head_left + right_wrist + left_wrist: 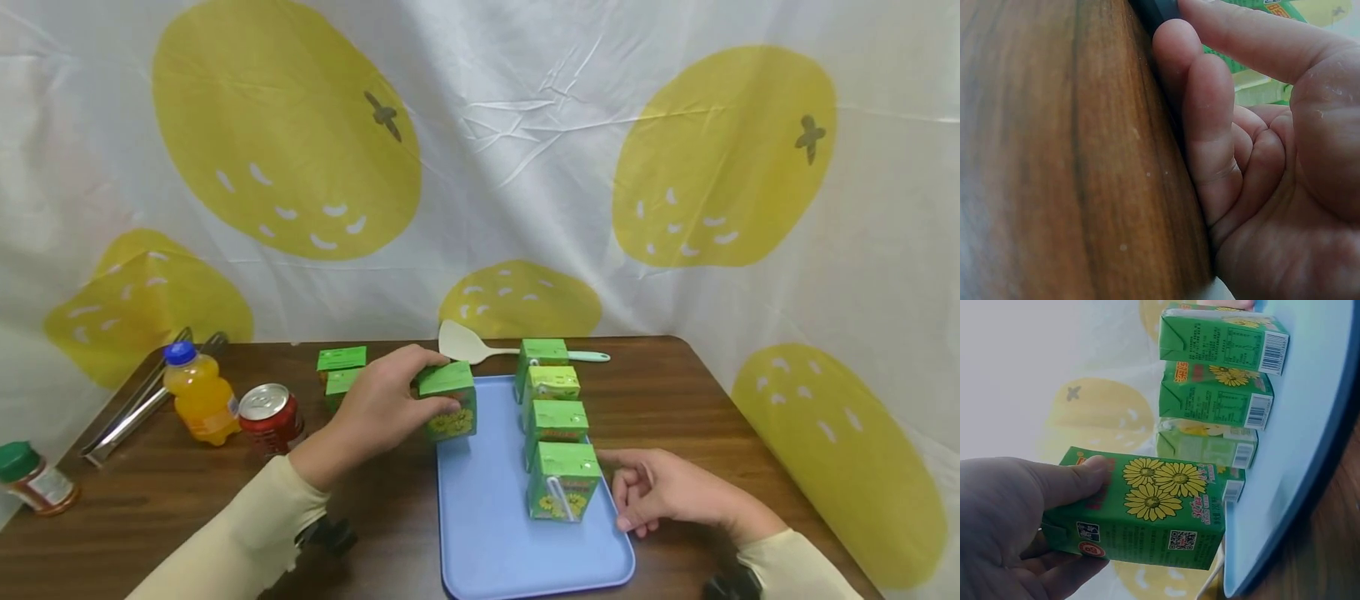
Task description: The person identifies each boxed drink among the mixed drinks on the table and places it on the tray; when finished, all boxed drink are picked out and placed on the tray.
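My left hand [382, 402] grips a green drink carton [450, 404] with yellow flowers over the left edge of a blue tray [487, 533]. In the left wrist view the thumb lies across the carton's printed front [1154, 494], with fingers around the other side. Several similar cartons [564, 483] stand upright in a row along the tray's right side; one [553, 383] is paler green. At the tray's right rim my right hand [671, 492] holds the edge, fingers curled against it; the right wrist view shows these fingertips [1175, 47] closely, the grip partly hidden.
Two more green cartons [342, 359] stand behind my left hand, partly hidden. Left of it are a red can [272, 417], an orange drink bottle [201, 392], metal tongs [135, 417] and a green-capped jar [37, 479]. A spatula [465, 343] lies behind the tray.
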Tool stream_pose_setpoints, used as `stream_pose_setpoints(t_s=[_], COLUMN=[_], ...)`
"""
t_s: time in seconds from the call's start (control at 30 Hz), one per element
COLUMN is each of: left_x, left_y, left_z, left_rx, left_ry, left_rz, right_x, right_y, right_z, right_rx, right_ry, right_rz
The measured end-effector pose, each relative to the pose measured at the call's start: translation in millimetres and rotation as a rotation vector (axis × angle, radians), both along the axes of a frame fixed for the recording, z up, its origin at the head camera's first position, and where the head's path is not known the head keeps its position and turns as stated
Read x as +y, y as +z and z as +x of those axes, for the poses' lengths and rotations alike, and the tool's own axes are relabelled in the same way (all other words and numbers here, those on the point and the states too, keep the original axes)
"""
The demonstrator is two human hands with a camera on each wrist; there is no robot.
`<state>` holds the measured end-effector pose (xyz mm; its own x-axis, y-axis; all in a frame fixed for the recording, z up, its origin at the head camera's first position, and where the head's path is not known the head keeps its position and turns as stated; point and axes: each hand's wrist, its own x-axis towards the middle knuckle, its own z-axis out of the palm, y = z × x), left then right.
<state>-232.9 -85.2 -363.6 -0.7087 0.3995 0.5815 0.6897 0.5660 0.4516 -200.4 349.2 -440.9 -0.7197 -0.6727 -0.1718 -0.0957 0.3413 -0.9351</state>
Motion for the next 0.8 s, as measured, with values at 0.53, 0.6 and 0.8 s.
stream_pose_setpoints(t_s=[0.53, 0.6, 0.8], left_x=[25.8, 29.2, 40.6], left_y=[-12.0, -14.0, -19.2], left_z=[-33.3, -38.7, -50.6], left_rx=[-0.101, -0.129, -0.176], left_ry=[0.031, 0.042, 0.062], left_rz=[-0.011, -0.022, -0.033], right_x=[-1.2, -0.5, 0.7], right_y=[2.6, 2.5, 0.9], right_z=[-2.3, -1.8, 0.0], right_rx=[-0.002, -0.003, -0.005], right_ry=[0.001, -0.001, -0.004], right_rz=[0.015, 0.015, 0.007])
